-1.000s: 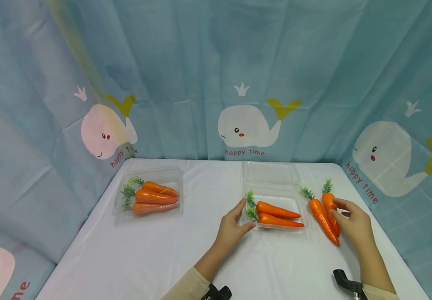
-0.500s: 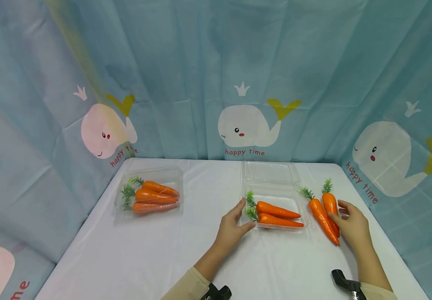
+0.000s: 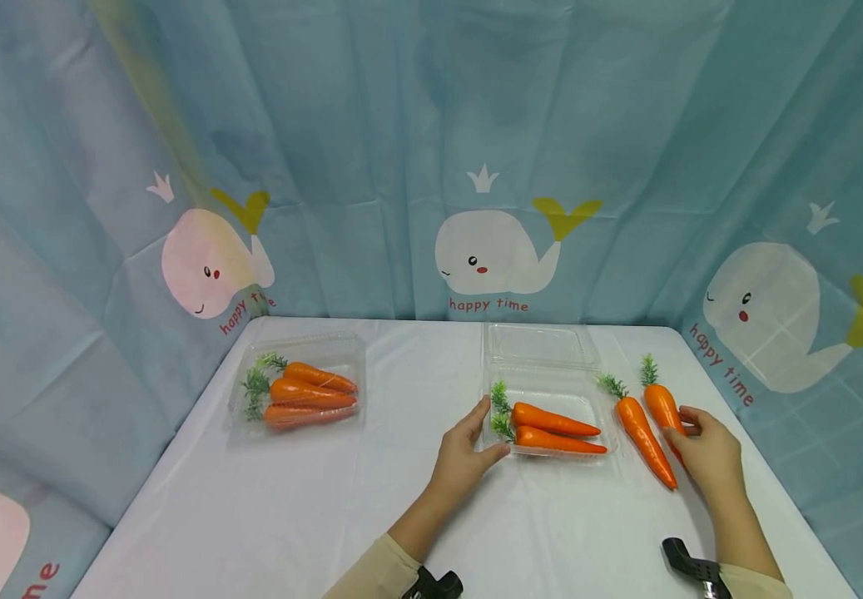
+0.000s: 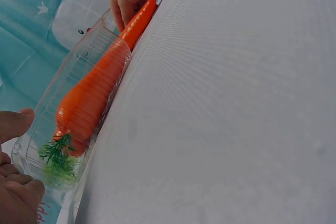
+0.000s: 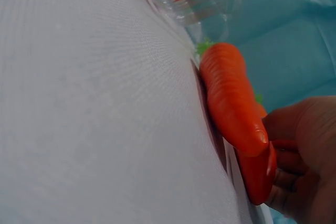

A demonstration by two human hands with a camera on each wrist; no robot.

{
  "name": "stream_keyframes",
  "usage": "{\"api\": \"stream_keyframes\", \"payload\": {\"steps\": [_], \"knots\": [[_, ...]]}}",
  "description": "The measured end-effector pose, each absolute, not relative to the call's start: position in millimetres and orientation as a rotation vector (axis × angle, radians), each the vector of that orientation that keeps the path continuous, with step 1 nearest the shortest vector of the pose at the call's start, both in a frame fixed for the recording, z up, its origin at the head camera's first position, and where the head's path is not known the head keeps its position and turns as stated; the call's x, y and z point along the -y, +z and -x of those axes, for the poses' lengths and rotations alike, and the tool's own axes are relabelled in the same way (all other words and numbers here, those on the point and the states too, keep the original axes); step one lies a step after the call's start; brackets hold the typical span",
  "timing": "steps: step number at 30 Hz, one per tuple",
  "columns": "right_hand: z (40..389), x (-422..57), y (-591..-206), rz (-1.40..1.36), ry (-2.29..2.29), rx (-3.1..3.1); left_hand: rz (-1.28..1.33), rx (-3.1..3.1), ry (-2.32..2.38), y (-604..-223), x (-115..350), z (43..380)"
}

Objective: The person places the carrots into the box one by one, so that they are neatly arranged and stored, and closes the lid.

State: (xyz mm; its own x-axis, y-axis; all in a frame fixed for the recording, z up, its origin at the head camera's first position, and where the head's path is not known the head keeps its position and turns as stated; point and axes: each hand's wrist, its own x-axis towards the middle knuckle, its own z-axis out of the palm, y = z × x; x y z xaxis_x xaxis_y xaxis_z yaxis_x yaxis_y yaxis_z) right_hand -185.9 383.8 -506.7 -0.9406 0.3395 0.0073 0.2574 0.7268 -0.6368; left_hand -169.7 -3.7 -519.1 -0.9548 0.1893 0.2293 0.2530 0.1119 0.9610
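Observation:
My left hand (image 3: 461,462) holds the left side of a clear plastic clamshell box (image 3: 539,368), thumb at the near corner. In the left wrist view, its thumb and curled fingers lie either side of the box's corner. Two carrots (image 3: 558,440) with green tops lie inside, tips to the right. My right hand (image 3: 711,456) pinches the rightmost carrot (image 3: 661,406) near its lower half. Just left of it another carrot (image 3: 642,439) lies on the table, tip toward me. From the right wrist, this carrot (image 5: 231,98) partly covers the held one (image 5: 257,177).
A second clear box (image 3: 341,353), with its lid down over several carrots (image 3: 311,391), stands at the back left. The raised-open lid (image 3: 538,344) of the nearer box extends toward the back. A blue whale-print curtain (image 3: 401,166) borders the white table (image 3: 311,507).
The right hand's fingers shift down the rightmost carrot, and that carrot's lower part moves right, away from its neighbour. The left hand and its box stay in place.

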Motion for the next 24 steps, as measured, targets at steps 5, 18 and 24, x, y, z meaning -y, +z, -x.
{"api": "stream_keyframes", "payload": {"steps": [5,18,24], "knots": [[186.7,-384.6,-506.7,0.508,0.977,2.812,0.457,2.31,-2.007,-520.2,3.9,169.1],[189.3,-381.2,-506.9,0.539,1.0,2.802,0.448,2.323,-1.99,-519.1,6.1,167.9],[187.0,-382.6,-503.6,0.546,1.015,2.771,0.468,2.319,-1.993,-518.1,4.5,168.9]]}}
